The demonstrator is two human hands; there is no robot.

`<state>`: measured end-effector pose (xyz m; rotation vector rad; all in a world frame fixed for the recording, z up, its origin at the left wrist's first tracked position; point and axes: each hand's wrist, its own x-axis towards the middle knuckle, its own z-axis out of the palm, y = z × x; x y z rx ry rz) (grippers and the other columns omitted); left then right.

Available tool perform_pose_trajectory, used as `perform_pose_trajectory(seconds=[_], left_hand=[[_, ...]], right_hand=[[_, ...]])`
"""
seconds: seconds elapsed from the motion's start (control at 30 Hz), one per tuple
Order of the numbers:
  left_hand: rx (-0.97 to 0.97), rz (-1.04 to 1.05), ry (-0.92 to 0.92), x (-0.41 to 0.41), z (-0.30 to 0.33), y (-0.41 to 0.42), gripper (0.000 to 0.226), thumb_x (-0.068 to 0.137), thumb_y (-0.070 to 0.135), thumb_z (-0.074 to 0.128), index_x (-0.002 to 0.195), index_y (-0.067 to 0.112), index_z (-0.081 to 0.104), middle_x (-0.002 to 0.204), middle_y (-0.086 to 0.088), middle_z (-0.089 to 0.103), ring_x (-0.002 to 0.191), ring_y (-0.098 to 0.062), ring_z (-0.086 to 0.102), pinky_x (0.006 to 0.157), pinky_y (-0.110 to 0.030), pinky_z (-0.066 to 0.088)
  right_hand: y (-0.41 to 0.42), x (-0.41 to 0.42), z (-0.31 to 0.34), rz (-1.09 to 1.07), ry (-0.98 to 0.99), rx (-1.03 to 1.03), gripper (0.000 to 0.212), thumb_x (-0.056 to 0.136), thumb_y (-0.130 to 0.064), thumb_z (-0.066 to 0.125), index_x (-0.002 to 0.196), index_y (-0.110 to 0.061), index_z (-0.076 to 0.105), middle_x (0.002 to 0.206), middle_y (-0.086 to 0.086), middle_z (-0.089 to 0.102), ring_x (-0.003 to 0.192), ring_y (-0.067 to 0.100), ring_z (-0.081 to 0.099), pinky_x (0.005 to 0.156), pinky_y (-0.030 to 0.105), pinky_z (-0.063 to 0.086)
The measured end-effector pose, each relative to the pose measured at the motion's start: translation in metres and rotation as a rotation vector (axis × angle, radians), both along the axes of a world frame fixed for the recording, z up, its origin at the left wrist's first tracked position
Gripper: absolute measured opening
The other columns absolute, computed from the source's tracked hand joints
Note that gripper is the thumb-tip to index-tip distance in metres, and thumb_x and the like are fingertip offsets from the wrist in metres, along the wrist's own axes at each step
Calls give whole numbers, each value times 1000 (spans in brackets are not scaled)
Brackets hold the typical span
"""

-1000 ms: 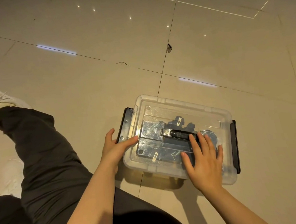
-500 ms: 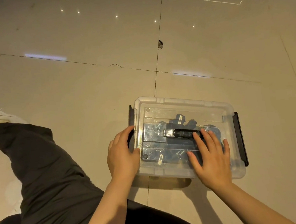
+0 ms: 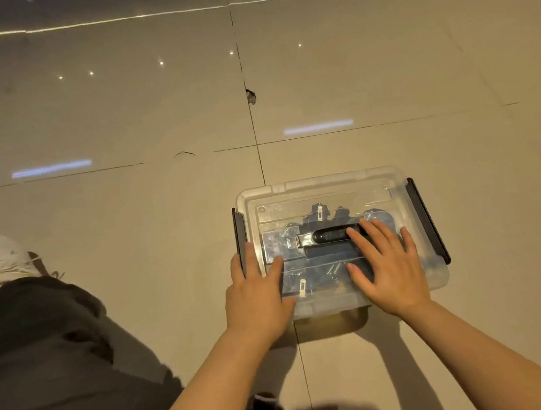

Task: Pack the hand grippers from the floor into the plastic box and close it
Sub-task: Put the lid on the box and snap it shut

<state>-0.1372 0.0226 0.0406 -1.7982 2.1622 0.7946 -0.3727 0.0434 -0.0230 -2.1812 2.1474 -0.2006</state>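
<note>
Clear plastic under both palms: your right hand point(image 3: 391, 270) lies flat, fingers spread, on the transparent lid point(image 3: 324, 206), and your left hand point(image 3: 256, 293) presses beside the black left latch point(image 3: 239, 233). The dark hand grippers point(image 3: 322, 219) sit inside the see-through box point(image 3: 436, 282) on the tiled floor point(image 3: 120, 120). Uneven pressure could leave the black right latch point(image 3: 428, 221) unclipped, so the lid pops.

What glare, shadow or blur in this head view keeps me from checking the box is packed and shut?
Head view: dim warm light; lamp streaks and dots glare on the floor, not on the box. The clear lid blurs the contents into dark-blue shapes. Left hand and right hand cover the near half and cast shadows toward the camera. Wide-angle bending at the edges.
</note>
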Motion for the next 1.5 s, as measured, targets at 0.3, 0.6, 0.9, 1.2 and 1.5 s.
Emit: perform_pose_trajectory(seconds=[0.3,0.6,0.9,1.2,1.5], left_hand=[[215,-262,-101,10,6,41,74,92,53,44,148,36,-1,157,-7,-14,142,-34,-16,115,-52,8],[56,-329,-83,21,-14,33,84,89,58,44,148,32,-10,155,-7,-21,140,-30,-25,116,-50,9],[32,-332,-46,14,-15,29,91,82,69,44,149,30,-5,156,-12,-16,138,-36,-27,116,-49,1],[50,-299,124,26,-20,31,80,86,59,46,148,36,0,156,-6,-17,138,-30,-29,116,-49,8],[77,-325,289,28,11,32,72,91,51,47,149,31,9,158,-3,-5,143,-28,-12,116,-49,9]], right_hand=[[1,7,9,-139,5,248,82,76,-77,3,148,-41,-4,159,-6,-12,145,12,-14,114,55,-7],[73,42,16,-397,-48,335,84,78,-80,7,142,-36,-23,151,-3,-33,139,17,-30,112,57,-13],[75,60,33,-557,-111,327,91,74,-84,17,149,-37,-3,159,1,-3,146,21,-4,112,55,7],[36,51,45,-265,-6,220,43,94,-28,52,134,-12,47,140,9,47,124,29,46,100,36,38],[19,64,69,-269,263,454,39,96,-42,41,125,-16,42,126,5,50,110,24,51,88,37,38]])
